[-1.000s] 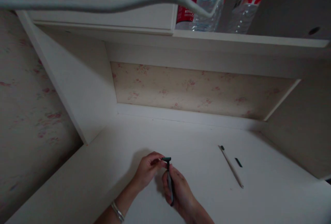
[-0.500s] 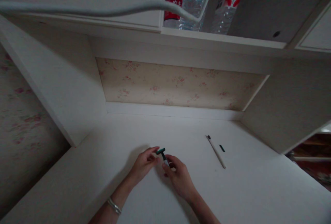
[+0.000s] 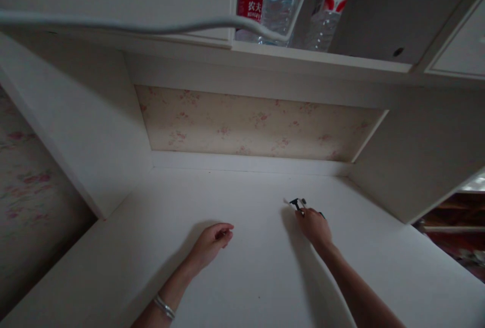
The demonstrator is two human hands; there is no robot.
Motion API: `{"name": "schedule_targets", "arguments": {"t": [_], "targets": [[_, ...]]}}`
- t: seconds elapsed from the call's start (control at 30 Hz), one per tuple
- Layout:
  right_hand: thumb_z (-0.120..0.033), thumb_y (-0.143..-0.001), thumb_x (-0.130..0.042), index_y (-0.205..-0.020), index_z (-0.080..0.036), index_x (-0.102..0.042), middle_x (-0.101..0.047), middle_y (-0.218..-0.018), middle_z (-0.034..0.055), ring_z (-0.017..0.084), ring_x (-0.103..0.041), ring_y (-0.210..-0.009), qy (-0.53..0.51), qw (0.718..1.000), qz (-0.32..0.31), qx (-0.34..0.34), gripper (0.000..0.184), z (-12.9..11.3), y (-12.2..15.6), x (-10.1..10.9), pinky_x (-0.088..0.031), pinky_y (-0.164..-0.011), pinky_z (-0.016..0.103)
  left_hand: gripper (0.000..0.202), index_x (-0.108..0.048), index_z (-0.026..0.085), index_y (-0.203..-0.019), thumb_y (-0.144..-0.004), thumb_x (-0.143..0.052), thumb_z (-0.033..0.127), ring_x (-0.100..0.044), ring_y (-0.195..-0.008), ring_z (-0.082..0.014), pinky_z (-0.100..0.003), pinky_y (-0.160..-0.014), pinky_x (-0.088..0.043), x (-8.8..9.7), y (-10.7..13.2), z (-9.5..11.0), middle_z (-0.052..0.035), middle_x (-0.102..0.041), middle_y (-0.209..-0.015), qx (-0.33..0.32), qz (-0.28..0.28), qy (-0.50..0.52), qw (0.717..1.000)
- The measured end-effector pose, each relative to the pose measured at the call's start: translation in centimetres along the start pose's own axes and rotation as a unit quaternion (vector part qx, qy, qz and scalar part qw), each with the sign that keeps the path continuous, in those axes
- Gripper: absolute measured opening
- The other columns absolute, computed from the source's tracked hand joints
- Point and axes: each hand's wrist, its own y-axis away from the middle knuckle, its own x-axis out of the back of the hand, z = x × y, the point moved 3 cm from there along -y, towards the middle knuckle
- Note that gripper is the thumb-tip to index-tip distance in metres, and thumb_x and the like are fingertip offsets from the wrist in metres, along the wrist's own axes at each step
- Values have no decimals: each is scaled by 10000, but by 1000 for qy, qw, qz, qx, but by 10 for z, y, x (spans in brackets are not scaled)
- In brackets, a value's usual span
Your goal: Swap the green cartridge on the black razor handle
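My right hand (image 3: pixel 314 227) is closed round the handle of a razor (image 3: pixel 294 202), whose dark T-shaped head points up and to the left above the white desktop. Most of the razor's handle is hidden by the fingers. Just behind the hand shows the dark tip of a thin pale stick (image 3: pixel 303 201), with the rest of it covered. A small dark green strip (image 3: pixel 322 215) peeks out past the knuckles. My left hand (image 3: pixel 212 239) hovers over the desk's middle with loosely curled fingers, a gap between thumb and forefinger, and nothing in it. A silver bracelet (image 3: pixel 164 307) circles the left wrist.
The white desktop (image 3: pixel 242 277) runs back to a low ledge below floral wallpaper (image 3: pixel 242 121). Side panels close it in left and right. Overhead, a shelf holds plastic bottles (image 3: pixel 328 12), and a pale bent tube (image 3: pixel 151 27) crosses in front of the cabinet.
My right hand has carried the razor away from my left hand, to the right and farther back, over the pale stick. My left hand has stayed nearly in place, no longer near the razor head.
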Motion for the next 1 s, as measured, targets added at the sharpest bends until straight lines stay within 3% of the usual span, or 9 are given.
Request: {"name": "schedule_targets", "arguments": {"t": [0.3,0.5,0.7,0.87,1.0], "targets": [[-322,-904,-385,-931,-155,-690,-658,-1031,171,279,-653,-873,42,998,-35,-18,349,2,-12,-12,-463,-727,360,343,-658,125,-953,-749,-607,396,-493,-630,-127,-246,-598,-386,2,-2,-5,-10,-581,-710,-7,0,6,1000],[-338,-891,-427,-888,-134,-700,-655,-1023,175,278,-645,-887,30,999,-32,-12,341,-1,-11,-7,-453,-750,343,319,-665,132,-936,-752,-605,386,-499,-631,-128,-249,-603,-393,2,1,-1,-9,-582,-703,-6,0,1,1000],[-407,-900,-407,-1077,-154,-639,-620,-1084,148,268,-632,-872,-12,1000,19,-1,386,-9,3,9,-452,-754,353,302,-666,121,-937,-763,-597,358,-503,-633,-127,-252,-605,-396,1,-2,-5,-18,-588,-715,-15,-1,-3,1000],[-290,-907,-373,-1146,-195,-594,-624,-1000,60,163,-619,-800,-113,990,50,71,339,-52,41,1,-453,-768,260,300,-669,122,-939,-765,-596,355,-498,-622,-123,-244,-589,-389,1,-2,-4,-12,-579,-691,-18,2,-3,1000],[-224,-842,-455,-951,-188,-666,-611,-912,50,140,-578,-639,-379,907,19,181,241,-117,83,-16,-462,-653,256,274,-680,131,-898,-750,-609,350,-493,-594,-116,-236,-564,-388,1,0,5,-15,-575,-708,-44,23,-7,999]]}}
